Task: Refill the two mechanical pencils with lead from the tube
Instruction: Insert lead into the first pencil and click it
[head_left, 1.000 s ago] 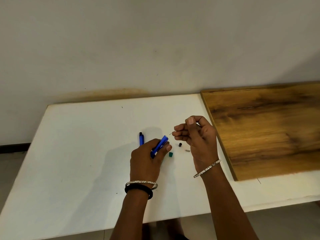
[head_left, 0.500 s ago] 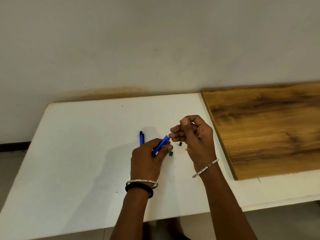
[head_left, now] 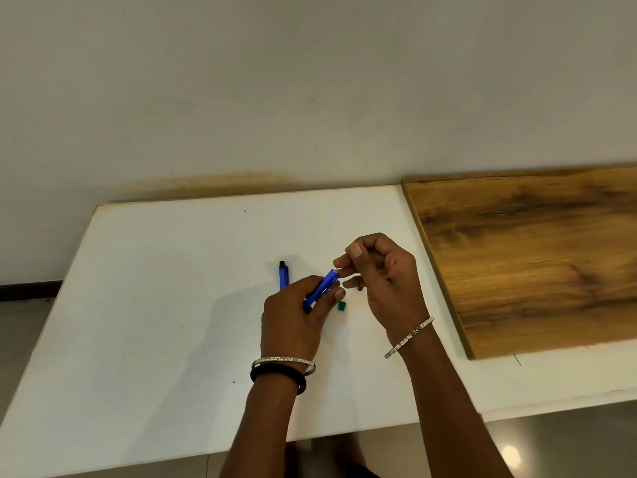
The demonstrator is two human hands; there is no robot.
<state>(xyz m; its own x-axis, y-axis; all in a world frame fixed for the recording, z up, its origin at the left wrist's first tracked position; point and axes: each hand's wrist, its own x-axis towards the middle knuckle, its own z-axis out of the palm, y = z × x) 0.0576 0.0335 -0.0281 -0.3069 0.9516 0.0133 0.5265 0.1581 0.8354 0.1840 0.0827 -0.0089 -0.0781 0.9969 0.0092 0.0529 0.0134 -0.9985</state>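
My left hand point(head_left: 293, 315) grips a blue mechanical pencil point(head_left: 322, 288), tilted with its open top end pointing up and right. My right hand point(head_left: 382, 281) pinches a thin lead between thumb and forefinger, right at that open end point(head_left: 336, 270). A second blue pencil point(head_left: 283, 273) with a black tip lies on the white table point(head_left: 155, 305) just left of my left hand, partly hidden by it. A small green piece point(head_left: 342, 306) and a small dark cap point(head_left: 360, 288) lie on the table between my hands. The lead tube is hidden from view.
A wooden board point(head_left: 534, 257) lies on the table's right part, close to my right hand. A white wall rises behind the table. The table's front edge runs just under my forearms.
My right hand has moved left and down, bringing the lead from a short way off to the pencil's open end. My left hand has kept the pencil nearly still.
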